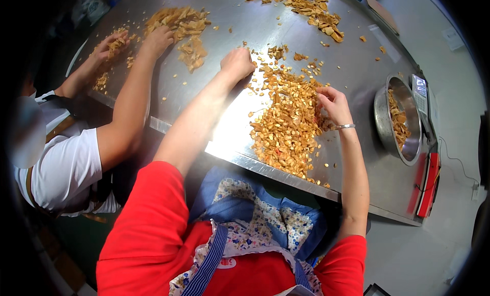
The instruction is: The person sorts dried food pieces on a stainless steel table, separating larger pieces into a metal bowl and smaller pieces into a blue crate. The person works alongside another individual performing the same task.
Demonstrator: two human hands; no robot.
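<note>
Gap btwn R hand [334, 106], bowl [381, 117]; co-worker's arm [135, 87] blocking L

At the grey stainless-steel table [219, 10]: a deep, round, silver metal bowl [383, 120] stood near its right edge; a red-and-black object [430, 186] lay along that edge; a white-shirted co-worker [76, 161] occupied the table's left.

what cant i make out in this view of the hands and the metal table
In the head view:
Left hand: its back hides the fingertips and anything they might hold.
Right hand: its fingertips are too small to tell whether they pinch a piece.
Metal bowl: its near wall hides part of the brown pieces inside.
Far heap: the picture's top edge cuts it off.
</note>
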